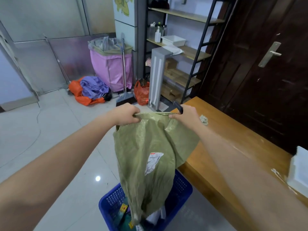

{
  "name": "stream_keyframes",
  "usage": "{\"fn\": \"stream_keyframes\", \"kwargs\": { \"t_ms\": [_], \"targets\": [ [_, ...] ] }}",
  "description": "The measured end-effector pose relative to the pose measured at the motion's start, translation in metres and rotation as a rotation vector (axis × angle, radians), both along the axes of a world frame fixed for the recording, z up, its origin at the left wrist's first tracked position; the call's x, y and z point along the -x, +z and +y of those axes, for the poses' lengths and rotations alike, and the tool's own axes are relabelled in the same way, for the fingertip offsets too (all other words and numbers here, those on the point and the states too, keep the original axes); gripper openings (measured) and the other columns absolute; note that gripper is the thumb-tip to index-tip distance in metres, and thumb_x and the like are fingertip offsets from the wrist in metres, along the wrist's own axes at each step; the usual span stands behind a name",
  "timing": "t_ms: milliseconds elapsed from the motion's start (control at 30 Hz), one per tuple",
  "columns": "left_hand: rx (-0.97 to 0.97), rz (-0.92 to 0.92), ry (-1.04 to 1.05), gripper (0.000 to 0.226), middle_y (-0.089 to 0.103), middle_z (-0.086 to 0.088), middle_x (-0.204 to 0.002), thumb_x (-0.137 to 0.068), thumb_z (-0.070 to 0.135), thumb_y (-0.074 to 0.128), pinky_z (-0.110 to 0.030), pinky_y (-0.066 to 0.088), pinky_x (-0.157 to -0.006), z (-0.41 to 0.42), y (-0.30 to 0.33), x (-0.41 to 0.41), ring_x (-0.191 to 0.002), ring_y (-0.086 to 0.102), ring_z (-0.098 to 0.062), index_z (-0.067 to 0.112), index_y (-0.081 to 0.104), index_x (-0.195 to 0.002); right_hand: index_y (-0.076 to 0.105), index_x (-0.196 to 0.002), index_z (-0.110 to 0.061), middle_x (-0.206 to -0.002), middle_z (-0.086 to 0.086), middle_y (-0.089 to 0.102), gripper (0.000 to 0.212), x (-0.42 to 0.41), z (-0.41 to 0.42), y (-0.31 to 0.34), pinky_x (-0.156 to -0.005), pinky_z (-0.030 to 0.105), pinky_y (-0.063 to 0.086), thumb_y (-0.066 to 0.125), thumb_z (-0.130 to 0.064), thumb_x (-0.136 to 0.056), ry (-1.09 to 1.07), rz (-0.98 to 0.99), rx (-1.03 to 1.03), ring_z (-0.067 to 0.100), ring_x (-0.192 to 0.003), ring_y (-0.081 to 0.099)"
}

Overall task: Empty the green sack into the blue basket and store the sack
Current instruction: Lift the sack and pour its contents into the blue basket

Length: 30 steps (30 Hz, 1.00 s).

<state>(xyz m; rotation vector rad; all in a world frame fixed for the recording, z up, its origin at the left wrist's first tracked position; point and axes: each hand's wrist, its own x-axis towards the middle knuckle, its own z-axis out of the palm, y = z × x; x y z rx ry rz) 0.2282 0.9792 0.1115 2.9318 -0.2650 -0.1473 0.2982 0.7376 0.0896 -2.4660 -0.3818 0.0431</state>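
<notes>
Dumping step: both hands, left hand [127, 115] & right hand [186, 115], grip green sack [146, 157] upside down over blue basket [183, 185] at 6 o'clock. Contents visible below. Next, prob. shake, then fold.

Two bare forearms reach into view from the bottom corners, with no sleeves, watch, bracelet or rings visible on them. The left hand [127, 114] shows its back and knuckles, fingers curled under. The right hand [187, 115] shows its back and thumb side, with a short trimmed thumbnail visible.
</notes>
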Motion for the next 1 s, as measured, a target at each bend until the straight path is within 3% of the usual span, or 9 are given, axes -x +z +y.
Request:
{"fn": "stream_keyframes", "kwargs": {
  "t_ms": [167,233,333,433,533,667,800,900,1000],
  "targets": [
    [0.101,-0.014,-0.033,0.039,0.032,0.000,-0.056,-0.083,0.021,0.062,-0.032,0.027,-0.055,0.000,0.008,-0.004,-0.059,0.038,-0.021,0.012,0.033,-0.059,0.037,-0.071,-0.014,-0.069,0.000,0.045,0.047,-0.004,-0.010,0.011,-0.056,0.031,0.028,0.077,-0.037,-0.073,0.038,0.027,0.030,0.018,-0.068,0.042],
    [0.202,-0.018,-0.046,0.042,0.030,0.001,-0.055,-0.083,0.015,0.062,-0.028,0.026,-0.053,-0.002,0.013,-0.004,-0.053,0.034,-0.013,0.015,0.030,-0.055,0.041,-0.079,-0.012,-0.076,-0.001,0.050,0.044,-0.005,-0.018,0.011,-0.060,0.029,0.034,0.079,-0.034,-0.072,0.070,0.064,0.081,0.019,-0.075,0.046],
    [0.441,-0.003,0.019,0.037,0.036,0.008,-0.054,-0.084,0.007,0.058,-0.016,0.029,-0.051,-0.006,0.023,-0.002,-0.047,0.040,-0.002,0.020,0.040,-0.055,0.045,-0.092,-0.011,-0.088,0.001,0.052,0.044,-0.008,-0.035,0.003,-0.066,0.030,0.037,0.079,-0.030,-0.072,0.086,0.130,0.142,0.021,-0.082,0.049],
    [0.618,0.083,0.084,0.039,0.042,0.015,-0.051,-0.090,0.011,0.054,-0.012,0.033,-0.051,-0.003,0.035,-0.001,-0.048,0.040,0.001,0.029,0.052,-0.056,0.042,-0.083,-0.016,-0.076,-0.006,0.044,0.031,-0.011,-0.049,-0.003,-0.056,0.023,0.033,0.073,-0.020,-0.079,0.096,0.140,0.173,0.020,-0.079,0.046],
    [0.445,0.149,0.068,0.026,0.041,0.007,-0.060,-0.089,0.015,0.057,-0.023,0.034,-0.055,-0.003,0.041,-0.004,-0.056,0.040,-0.012,0.020,0.050,-0.064,0.029,-0.067,-0.023,-0.070,-0.005,0.037,0.038,-0.016,-0.054,-0.001,-0.053,0.026,0.028,0.063,-0.015,-0.083,0.126,0.105,0.288,0.019,-0.069,0.042],
    [0.174,0.113,0.107,0.028,0.047,0.005,-0.062,-0.085,0.017,0.063,-0.028,0.036,-0.060,0.003,0.047,-0.004,-0.062,0.046,-0.015,0.020,0.047,-0.062,0.033,-0.068,-0.023,-0.069,-0.003,0.041,0.031,-0.029,-0.065,0.004,-0.066,0.030,0.029,0.059,-0.026,-0.083,0.098,0.076,0.433,0.021,-0.071,0.045],
    [0.010,0.102,0.230,0.015,0.059,-0.003,-0.072,-0.081,0.025,0.069,-0.029,0.036,-0.060,0.020,0.051,0.003,-0.072,0.054,-0.020,0.013,0.063,-0.073,0.032,-0.066,-0.016,-0.068,0.001,0.036,0.035,-0.040,-0.081,0.009,-0.053,0.029,0.025,0.062,-0.020,-0.083,0.122,0.208,0.253,0.018,-0.060,0.037],
    [-0.077,0.071,0.370,0.027,0.060,-0.008,-0.073,-0.081,0.037,0.065,-0.030,0.038,-0.060,0.023,0.049,0.007,-0.075,0.057,-0.026,0.013,0.061,-0.070,0.031,-0.064,-0.014,-0.063,0.003,0.035,0.035,-0.045,-0.080,0.017,-0.050,0.029,0.024,0.061,-0.019,-0.082,0.064,0.236,0.077,0.019,-0.055,0.036],
    [-0.044,0.113,0.508,0.033,0.061,-0.017,-0.085,-0.085,0.031,0.059,-0.031,0.042,-0.068,0.012,0.046,0.006,-0.080,0.055,-0.029,-0.001,0.067,-0.087,0.031,-0.060,-0.017,-0.058,0.001,0.030,0.034,-0.044,-0.061,0.032,-0.048,0.028,0.020,0.059,-0.017,-0.080,-0.021,0.318,-0.082,0.015,-0.047,0.030]
  ]
}}
